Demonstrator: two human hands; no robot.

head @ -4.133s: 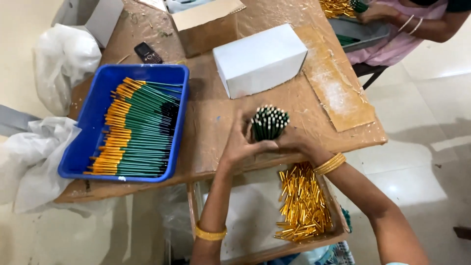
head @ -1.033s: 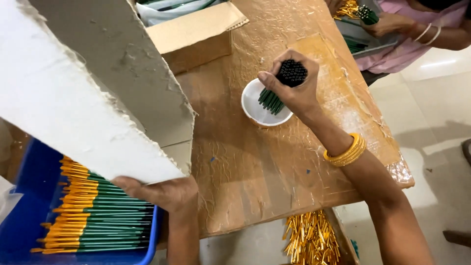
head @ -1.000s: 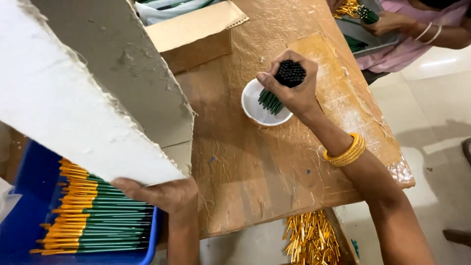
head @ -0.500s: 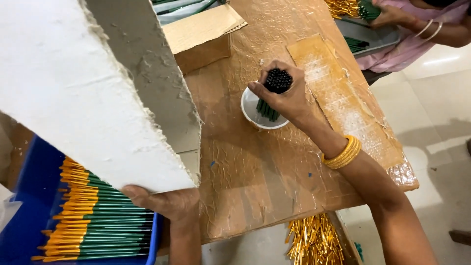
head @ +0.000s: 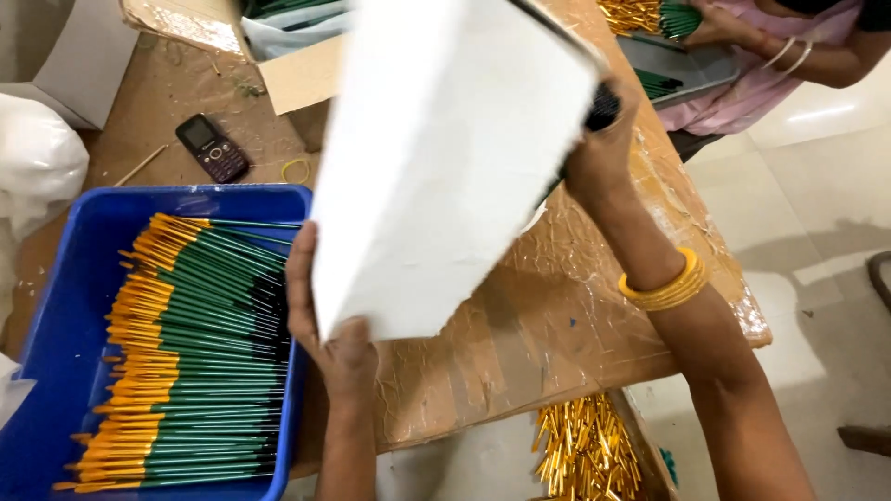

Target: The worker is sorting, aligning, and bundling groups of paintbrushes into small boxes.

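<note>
Two hands are busy at the tabletop (head: 520, 325). The left hand (head: 325, 325) is spread against the lower edge of a tall white box (head: 445, 158), holding it tilted above the tabletop. The right hand (head: 603, 148) is closed around a bundle of dark-tipped sticks (head: 603, 107) at the box's upper end. Just left, a blue tray (head: 56, 306) holds green and yellow sticks (head: 195, 353).
</note>
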